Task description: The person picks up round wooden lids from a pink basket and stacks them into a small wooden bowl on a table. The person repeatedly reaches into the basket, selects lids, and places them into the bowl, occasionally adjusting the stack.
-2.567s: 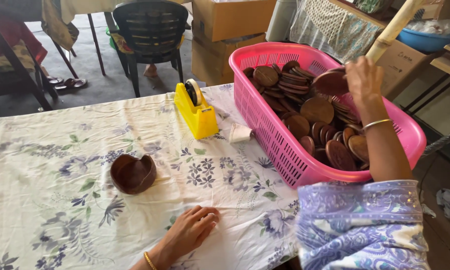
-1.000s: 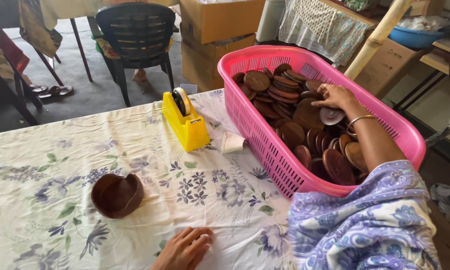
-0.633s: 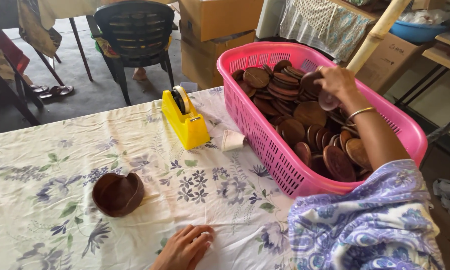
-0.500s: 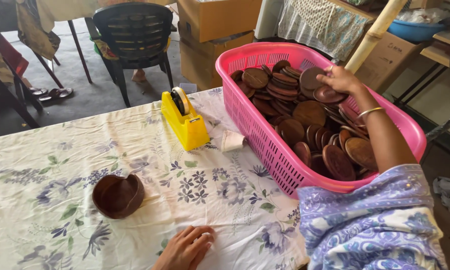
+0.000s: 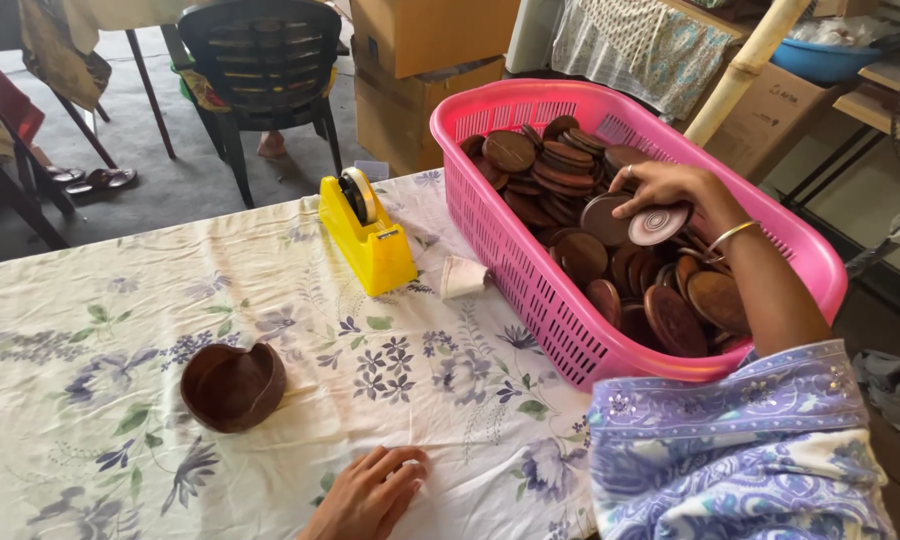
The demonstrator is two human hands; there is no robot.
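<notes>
A pale, matt disc [image 5: 658,223] with ringed grain is held among dark, smooth wooden discs [image 5: 562,170] in a glossy pink plastic basket [image 5: 530,270] of open lattice. The counter [image 5: 90,340] is covered by matt floral cloth. Glossy yellow plastic forms the tape dispenser [image 5: 372,243].

— Where does the camera sit?
— On the person's head, looking down and forward across the table [image 5: 90,330] from its near edge, close above it.
— How far does it reach?
— Past the far edge to a chair [image 5: 260,60] and boxes [image 5: 420,40] beyond. One view only.
</notes>
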